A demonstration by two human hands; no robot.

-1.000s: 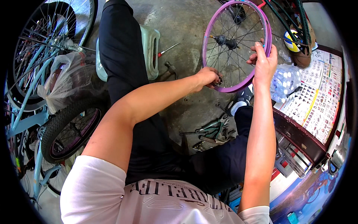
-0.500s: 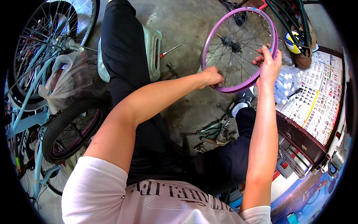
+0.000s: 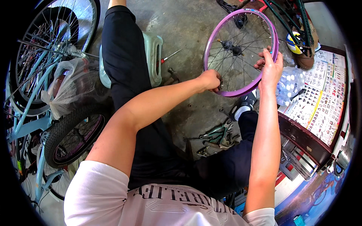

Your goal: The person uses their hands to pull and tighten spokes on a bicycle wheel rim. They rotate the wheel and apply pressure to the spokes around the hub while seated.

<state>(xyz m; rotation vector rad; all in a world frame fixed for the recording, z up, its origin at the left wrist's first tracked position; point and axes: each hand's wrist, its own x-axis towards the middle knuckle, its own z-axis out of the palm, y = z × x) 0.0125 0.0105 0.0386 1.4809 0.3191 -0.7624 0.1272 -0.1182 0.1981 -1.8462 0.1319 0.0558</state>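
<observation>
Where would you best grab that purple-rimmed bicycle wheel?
Probably by the tyreless rim, from its right outer side, where the right hand is: that narrow, curved hoop suits a wrapping grip, whereas the hub sits in the middle, likely harder to reach.

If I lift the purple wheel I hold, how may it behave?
The purple wheel should feel stiff, as its rim shows no sag. It is probably light for its size, bearing no tyre. Released upright, its round shape might roll.
</observation>
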